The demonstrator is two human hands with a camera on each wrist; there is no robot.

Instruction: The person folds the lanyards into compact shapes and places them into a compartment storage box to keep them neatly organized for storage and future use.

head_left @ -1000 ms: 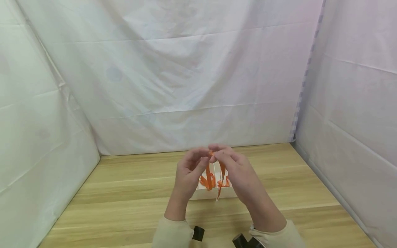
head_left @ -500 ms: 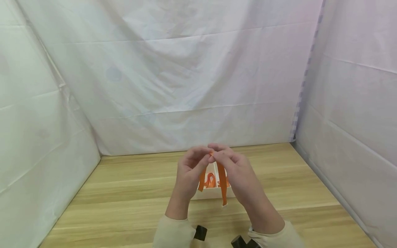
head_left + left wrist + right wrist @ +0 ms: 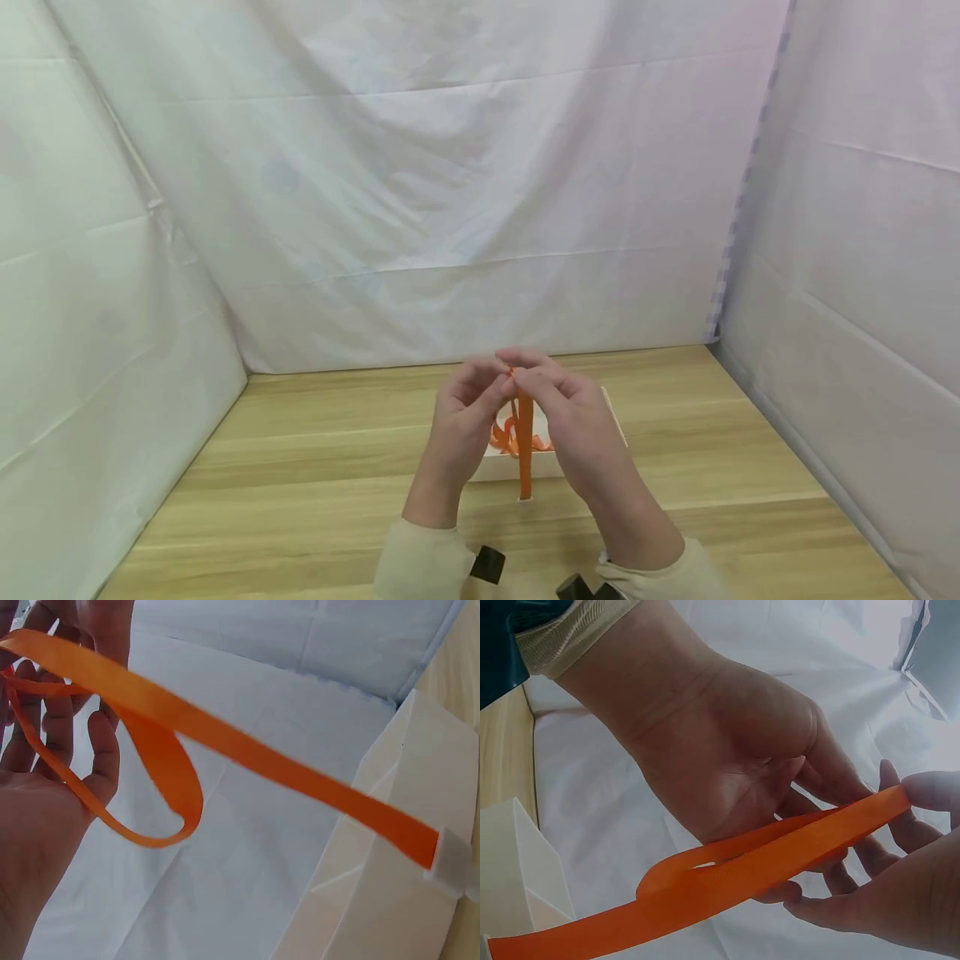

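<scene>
White sheeting (image 3: 465, 192) hangs on three sides of a pale wooden table (image 3: 300, 467), creased and draped down to the boards. Above the middle of that table the left hand (image 3: 459, 421) and the right hand (image 3: 577, 421) meet fingertip to fingertip, both raised off the surface, and together they pinch an orange ribbon (image 3: 524, 442) at its top, the fingers of each hand curled in on the strip. From the pinch one length of ribbon hangs straight down between the wrists, its lower end tipped with a small white tab and reaching to just in front of a white box (image 3: 517, 463) that sits on the table under the hands; more ribbon lies looped and tangled at the box's open top. In the left wrist view the ribbon (image 3: 225, 742) runs in a flat band from the fingers (image 3: 101, 750) towards the box (image 3: 397, 847), with a second loop sagging below the palm, and the white tab shows at the far end. In the right wrist view the ribbon (image 3: 727, 874) crosses below the left hand (image 3: 727, 750), folded into a narrow loop, and the right hand's fingertips (image 3: 930, 791) press its upper end; a corner of the box (image 3: 517, 877) shows at the lower left. Cream sleeves (image 3: 420, 562) cover both forearms, each with a small black device at the wrist
</scene>
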